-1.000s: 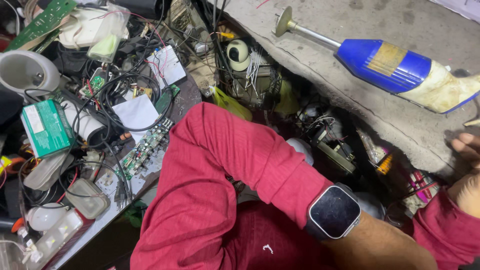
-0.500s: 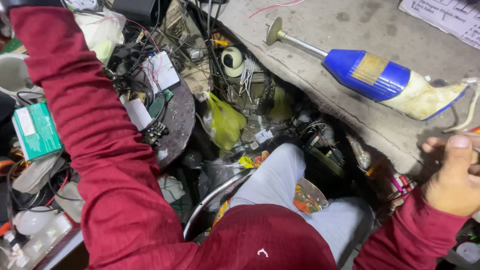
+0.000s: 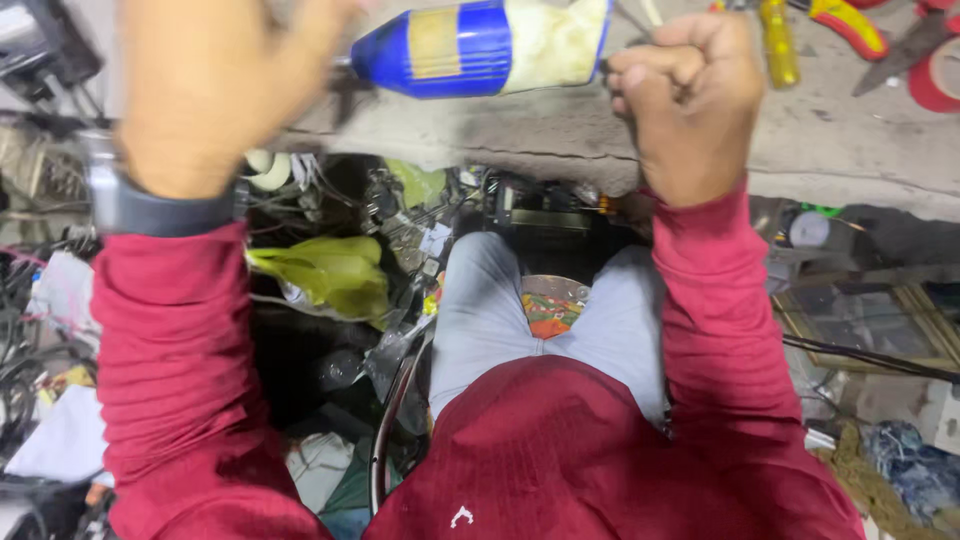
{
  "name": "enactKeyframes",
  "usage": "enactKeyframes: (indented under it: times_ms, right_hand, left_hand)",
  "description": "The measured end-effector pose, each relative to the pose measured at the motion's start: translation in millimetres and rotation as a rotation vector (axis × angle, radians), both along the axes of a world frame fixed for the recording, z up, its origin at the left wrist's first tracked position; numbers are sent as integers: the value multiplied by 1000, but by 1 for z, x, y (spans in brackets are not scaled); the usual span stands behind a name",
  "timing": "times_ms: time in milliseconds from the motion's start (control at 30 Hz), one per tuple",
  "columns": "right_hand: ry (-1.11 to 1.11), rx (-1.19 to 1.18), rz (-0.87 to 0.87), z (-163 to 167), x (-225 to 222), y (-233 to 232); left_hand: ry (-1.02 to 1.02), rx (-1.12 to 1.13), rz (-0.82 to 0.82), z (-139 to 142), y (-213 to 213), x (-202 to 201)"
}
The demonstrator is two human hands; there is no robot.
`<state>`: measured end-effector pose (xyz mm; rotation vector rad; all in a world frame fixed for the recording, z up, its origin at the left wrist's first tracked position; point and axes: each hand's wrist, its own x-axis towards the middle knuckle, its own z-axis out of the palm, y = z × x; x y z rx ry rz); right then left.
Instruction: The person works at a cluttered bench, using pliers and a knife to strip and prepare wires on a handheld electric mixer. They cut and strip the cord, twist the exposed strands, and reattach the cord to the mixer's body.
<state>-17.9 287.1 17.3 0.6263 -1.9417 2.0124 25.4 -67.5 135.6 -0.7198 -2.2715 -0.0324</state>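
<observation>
I am looking straight down over my red pullover (image 3: pixel 560 450) and grey trousers (image 3: pixel 500 300), which are filling the lower middle of the view. The grey workbench slab (image 3: pixel 860 130) is running across the top from twelve to three o'clock. Below its edge, at nine o'clock, a heap of wires and circuit parts (image 3: pixel 30 300) is lying, with a crumpled yellow-green bag (image 3: pixel 330 275) just beside my left sleeve.

The hand blender (image 3: pixel 480 45), blue-bodied with a yellow label and a stained cream end, is lying on its side on the slab at twelve o'clock, between my two hands.

My left hand (image 3: pixel 215 85) is blurring at eleven o'clock, covering the blue end of the blender; I cannot tell whether its fingers are closed or touching the blender. A dark wristwatch (image 3: pixel 150 205) is sitting on that wrist.

My right hand (image 3: pixel 690 95) is curling into a fist at one o'clock, just beside the cream end; something thin is running from it toward the blender, too small to name.

At one to two o'clock on the slab, a yellow-handled screwdriver (image 3: pixel 778 40), red-and-yellow-handled pliers (image 3: pixel 845 22) and a red tape roll (image 3: pixel 935 85) are lying apart from the hands.
</observation>
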Motion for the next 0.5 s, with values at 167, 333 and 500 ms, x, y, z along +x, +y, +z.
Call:
enactKeyframes:
  times_ms: [167, 333, 500]
  right_hand:
    - [59, -48, -24, 15, -20, -7]
    - [-32, -144, -2, 16, -35, 4]
    - [-46, -67, -4, 4, -36, 20]
  left_hand:
    - [-278, 114, -221, -33, 124, -71]
    - [-667, 34, -199, -25, 152, -105]
    - [-1044, 52, -397, -15, 153, -120]
